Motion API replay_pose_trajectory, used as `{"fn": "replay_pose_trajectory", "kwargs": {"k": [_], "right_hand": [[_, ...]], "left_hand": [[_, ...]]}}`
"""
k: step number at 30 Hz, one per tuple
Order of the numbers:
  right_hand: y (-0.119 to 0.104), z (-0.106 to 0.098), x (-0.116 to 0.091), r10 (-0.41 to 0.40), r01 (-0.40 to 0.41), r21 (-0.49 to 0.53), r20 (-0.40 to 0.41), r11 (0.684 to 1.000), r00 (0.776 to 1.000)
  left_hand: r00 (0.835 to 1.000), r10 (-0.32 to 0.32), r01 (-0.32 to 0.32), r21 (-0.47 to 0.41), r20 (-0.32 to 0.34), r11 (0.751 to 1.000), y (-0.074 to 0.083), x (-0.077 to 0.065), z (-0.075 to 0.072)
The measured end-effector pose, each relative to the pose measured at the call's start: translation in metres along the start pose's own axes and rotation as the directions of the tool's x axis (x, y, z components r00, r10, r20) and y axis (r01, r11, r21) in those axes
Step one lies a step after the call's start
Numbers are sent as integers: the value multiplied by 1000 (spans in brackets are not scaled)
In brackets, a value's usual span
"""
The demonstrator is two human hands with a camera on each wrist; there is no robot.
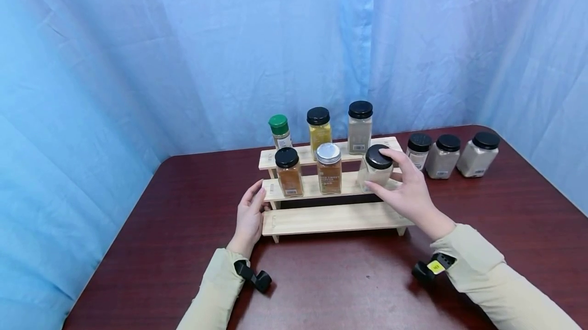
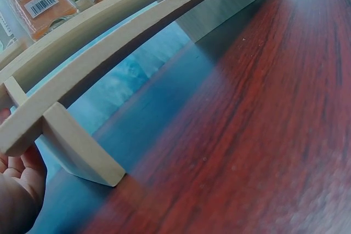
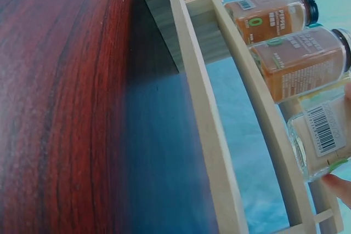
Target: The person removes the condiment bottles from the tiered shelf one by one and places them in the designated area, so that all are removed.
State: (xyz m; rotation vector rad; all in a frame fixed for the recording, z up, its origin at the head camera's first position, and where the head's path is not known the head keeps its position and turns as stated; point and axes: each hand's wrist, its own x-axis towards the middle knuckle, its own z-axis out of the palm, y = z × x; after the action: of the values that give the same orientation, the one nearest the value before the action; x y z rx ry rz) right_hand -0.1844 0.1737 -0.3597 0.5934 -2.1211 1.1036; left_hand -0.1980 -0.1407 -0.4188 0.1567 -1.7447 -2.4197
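A three-step wooden rack (image 1: 331, 220) stands on the dark red table (image 1: 184, 248). My right hand (image 1: 406, 187) grips a pale spice jar with a black lid (image 1: 375, 167) at the right of the middle step; the same jar (image 3: 321, 135) appears in the right wrist view. My left hand (image 1: 250, 215) rests with straight fingers against the rack's left end (image 2: 24, 135). On the middle step stand a black-lidded orange jar (image 1: 288, 173) and a silver-lidded jar (image 1: 328, 168). The top step holds a green-lidded jar (image 1: 280, 132), a yellow jar (image 1: 319, 127) and a grey jar (image 1: 360, 127).
Three more black-lidded jars (image 1: 443, 155) stand in a row on the table right of the rack. A blue curtain (image 1: 184, 54) hangs behind and to the left. The rack's lowest step (image 1: 321, 218) holds nothing.
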Motion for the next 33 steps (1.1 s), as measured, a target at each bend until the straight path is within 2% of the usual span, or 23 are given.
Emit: {"fn": "replay_pose_trajectory", "kwargs": {"k": [6, 16, 33], "right_hand": [[-1, -8, -2, 12, -12, 16, -10, 1000, 1000], [0, -23, -9, -37, 39, 104, -18, 994, 999], [9, -54, -24, -47, 47, -4, -41, 999, 998]], "left_hand": [[1000, 0, 0, -6, 2, 1000, 1, 0, 1], [1000, 0, 0, 4, 8, 1000, 1, -1, 1], [1000, -6, 6, 21, 15, 1000, 0, -1, -1]]}}
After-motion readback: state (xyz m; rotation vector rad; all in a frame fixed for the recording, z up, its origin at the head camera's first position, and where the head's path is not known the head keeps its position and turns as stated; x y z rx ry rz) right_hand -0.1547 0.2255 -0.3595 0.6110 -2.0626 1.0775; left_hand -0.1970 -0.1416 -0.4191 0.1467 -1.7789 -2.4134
